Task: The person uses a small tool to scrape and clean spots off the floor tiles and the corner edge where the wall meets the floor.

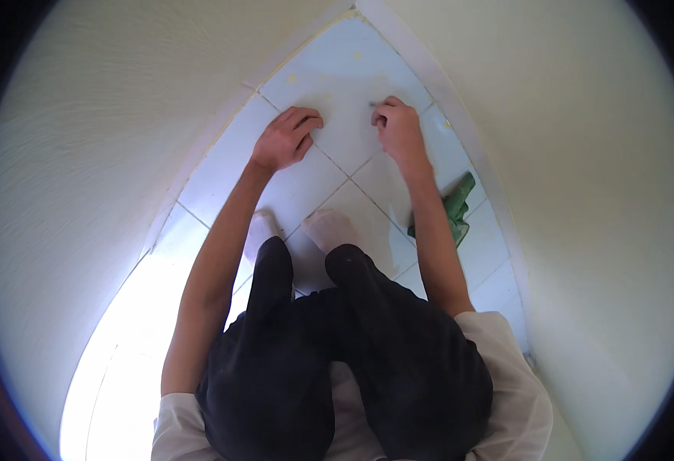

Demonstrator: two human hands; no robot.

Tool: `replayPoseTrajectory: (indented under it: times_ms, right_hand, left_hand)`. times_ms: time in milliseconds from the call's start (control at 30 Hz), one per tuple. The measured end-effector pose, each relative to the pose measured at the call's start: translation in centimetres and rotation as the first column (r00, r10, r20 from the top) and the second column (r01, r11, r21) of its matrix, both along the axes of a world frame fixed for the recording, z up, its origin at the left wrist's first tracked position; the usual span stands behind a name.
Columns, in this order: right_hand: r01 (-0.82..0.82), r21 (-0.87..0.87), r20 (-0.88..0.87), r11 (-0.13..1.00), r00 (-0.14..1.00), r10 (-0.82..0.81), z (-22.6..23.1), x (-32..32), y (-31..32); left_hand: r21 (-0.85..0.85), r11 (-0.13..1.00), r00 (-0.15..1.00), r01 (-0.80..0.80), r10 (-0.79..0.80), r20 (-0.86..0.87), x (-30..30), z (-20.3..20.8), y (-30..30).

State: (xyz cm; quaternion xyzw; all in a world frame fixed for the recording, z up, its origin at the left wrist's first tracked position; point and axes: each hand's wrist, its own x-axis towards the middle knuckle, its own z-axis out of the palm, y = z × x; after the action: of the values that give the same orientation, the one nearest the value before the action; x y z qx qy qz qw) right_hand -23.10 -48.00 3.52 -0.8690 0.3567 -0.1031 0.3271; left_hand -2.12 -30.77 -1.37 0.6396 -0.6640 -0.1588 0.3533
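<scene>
My left hand [285, 138] is just above the white floor tiles [345, 142], near the left wall. Its fingers are bent, with a gap between thumb and forefinger, and nothing shows in it. Across from it, my right hand [398, 127] is closed in a pinch over the same tiles. A small, thin, dark tip [374, 104] sticks out by its fingertips; it is too small to name. Yellow specks [292, 79] dot the tiles beyond both hands.
Two walls [91, 115] meet at a corner ahead, with a pale skirting strip [460, 107] along the right one. A crumpled green cloth or bag [458, 203] lies right of my right forearm. My feet [329, 228] and bent knees are between my arms. Bright light falls at lower left.
</scene>
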Motion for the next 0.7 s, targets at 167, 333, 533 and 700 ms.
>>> replayPoseTrajectory:
  times_ms: [167, 333, 533, 700]
  right_hand:
    - [-0.020, 0.072, -0.037, 0.997, 0.999, 0.022, 0.4, 1.8, -0.9]
    - [-0.097, -0.135, 0.137, 0.986, 0.984, 0.115, -2.0, 2.4, 2.1]
    - [-0.251, 0.025, 0.102, 0.968, 0.963, 0.247, -1.2, 4.5, 3.3]
    - [-0.196, -0.009, 0.037, 0.980, 0.980, 0.197, -0.7, 6.8, 3.7]
  left_hand:
    - [-0.055, 0.998, 1.000, -0.001, 0.001, 0.007, -0.2, -0.5, 0.3]
    - [-0.097, 0.994, 0.996, -0.049, 0.056, 0.068, -0.5, -0.4, -0.1]
    - [-0.002, 0.929, 0.929, -0.371, 0.371, -0.015, -0.9, 0.1, 2.4]
    - [0.017, 0.936, 0.936, -0.351, 0.351, -0.022, -0.4, 0.1, 3.4]
